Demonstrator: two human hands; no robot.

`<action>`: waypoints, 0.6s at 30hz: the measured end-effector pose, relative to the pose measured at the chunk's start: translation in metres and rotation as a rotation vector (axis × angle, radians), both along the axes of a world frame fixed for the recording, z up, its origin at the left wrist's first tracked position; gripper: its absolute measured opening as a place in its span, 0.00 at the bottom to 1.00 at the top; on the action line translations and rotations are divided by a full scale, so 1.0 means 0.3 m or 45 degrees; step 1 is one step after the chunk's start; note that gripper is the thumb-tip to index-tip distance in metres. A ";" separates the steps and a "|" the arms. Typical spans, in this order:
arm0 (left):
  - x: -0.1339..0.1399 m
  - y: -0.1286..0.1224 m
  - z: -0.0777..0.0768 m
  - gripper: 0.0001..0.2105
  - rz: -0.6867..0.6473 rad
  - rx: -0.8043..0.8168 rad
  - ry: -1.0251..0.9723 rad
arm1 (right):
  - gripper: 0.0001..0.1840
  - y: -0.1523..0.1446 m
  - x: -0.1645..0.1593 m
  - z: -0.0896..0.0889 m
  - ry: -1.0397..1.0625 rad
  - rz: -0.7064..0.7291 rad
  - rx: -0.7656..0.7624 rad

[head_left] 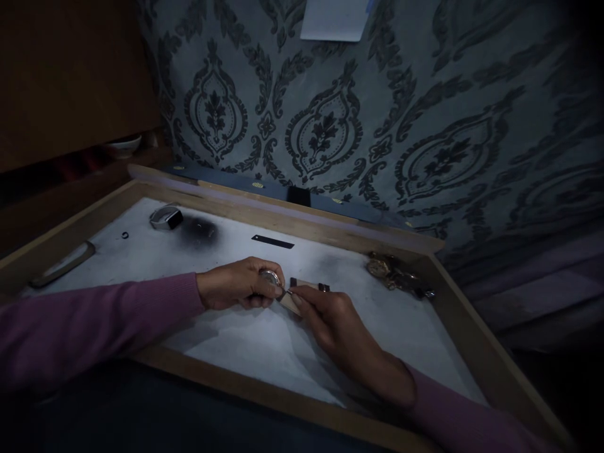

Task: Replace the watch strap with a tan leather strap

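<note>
My left hand [245, 282] is closed around a round silver-rimmed watch [270, 277], with the thumb along its lower edge. My right hand [330, 314] is in a pinch right at the watch's side. Something small and thin sits between its fingertips, too small to name. A beige strap piece [289, 304] shows below the fingertips; I cannot tell whether it joins the watch. Just behind the right fingers lies another beige strap piece [306, 283] with dark ends, partly hidden by the hand.
The white-bottomed wooden tray [472, 314] has raised edges. In it lie a flat black strip [272, 241], a silver smartwatch [166, 218], a small black ring [125, 235], a curved band [66, 264] and a heap of watches [396, 275]. A patterned wall [325, 126] stands behind.
</note>
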State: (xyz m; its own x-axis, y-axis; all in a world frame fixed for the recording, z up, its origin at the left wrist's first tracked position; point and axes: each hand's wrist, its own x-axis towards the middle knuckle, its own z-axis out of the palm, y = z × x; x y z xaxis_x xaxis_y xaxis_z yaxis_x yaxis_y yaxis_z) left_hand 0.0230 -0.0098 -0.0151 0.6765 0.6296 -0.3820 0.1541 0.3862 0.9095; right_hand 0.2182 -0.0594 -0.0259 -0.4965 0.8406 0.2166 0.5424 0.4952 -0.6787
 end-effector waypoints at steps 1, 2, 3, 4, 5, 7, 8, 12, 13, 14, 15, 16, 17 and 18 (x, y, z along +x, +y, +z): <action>0.000 0.000 0.000 0.05 0.003 0.002 0.006 | 0.16 0.000 0.000 -0.001 -0.002 -0.006 0.002; 0.000 0.000 -0.001 0.05 0.003 0.003 0.009 | 0.16 0.000 0.000 -0.001 -0.004 -0.013 0.003; 0.000 0.000 -0.001 0.05 0.002 0.004 0.010 | 0.16 0.001 0.000 -0.002 -0.005 -0.021 0.003; 0.000 0.001 0.000 0.05 0.001 0.007 0.010 | 0.16 0.001 0.000 -0.002 -0.004 -0.024 0.000; 0.000 0.001 0.000 0.05 0.000 0.010 0.011 | 0.16 0.002 -0.001 -0.002 0.000 -0.024 -0.002; 0.001 0.001 0.003 0.05 -0.004 0.014 0.014 | 0.16 0.002 0.000 -0.003 0.009 -0.028 -0.006; 0.001 0.001 0.004 0.05 -0.005 0.014 0.019 | 0.16 0.002 0.000 -0.003 0.012 -0.031 -0.007; 0.002 0.000 0.009 0.05 -0.004 0.023 0.037 | 0.16 0.003 0.000 -0.004 0.025 -0.033 -0.009; 0.002 0.000 0.009 0.06 -0.003 0.026 0.034 | 0.16 0.003 0.000 -0.003 0.031 -0.030 -0.014; 0.002 0.000 0.009 0.06 -0.003 0.028 0.028 | 0.16 0.002 -0.001 -0.002 0.038 -0.031 -0.020; 0.001 0.000 0.009 0.06 -0.005 0.026 0.024 | 0.16 0.002 -0.002 0.000 0.048 -0.032 -0.023; 0.001 0.000 0.008 0.06 -0.010 0.021 0.023 | 0.16 0.002 -0.003 0.001 0.056 -0.031 -0.023; 0.000 0.001 0.008 0.06 -0.014 0.016 0.024 | 0.16 0.002 -0.003 0.002 0.063 -0.027 -0.018; -0.001 0.001 0.007 0.06 -0.018 0.012 0.026 | 0.16 0.002 -0.004 0.003 0.072 -0.022 -0.008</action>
